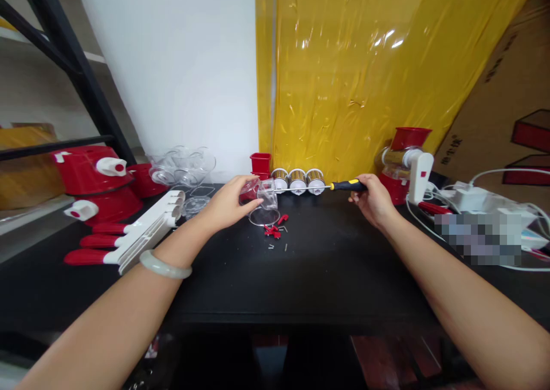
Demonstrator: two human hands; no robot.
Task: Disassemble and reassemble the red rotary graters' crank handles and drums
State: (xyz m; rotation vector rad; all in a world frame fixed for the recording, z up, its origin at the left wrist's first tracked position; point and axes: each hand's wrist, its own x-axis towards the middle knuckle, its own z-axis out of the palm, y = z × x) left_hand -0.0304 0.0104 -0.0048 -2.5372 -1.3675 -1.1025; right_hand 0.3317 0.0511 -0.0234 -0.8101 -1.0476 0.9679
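Note:
My left hand (239,202) is closed around a clear plastic housing (268,197) with a red part inside it, just above the black table. My right hand (373,198) grips the black and yellow handle of a screwdriver (348,185). Its long thin shaft points left and reaches the housing; whether the tip sits in a screw is too small to tell. On the table below lie small red plastic pieces (272,231) and several tiny screws or pins (286,247).
Three metal grater drums (297,181) stand at the back beside a red pusher (260,164). An assembled red and white grater (404,164) stands right, near white cables and chargers (470,198). At left are red bases (97,178), white red-tipped handles (146,229) and clear housings (184,164).

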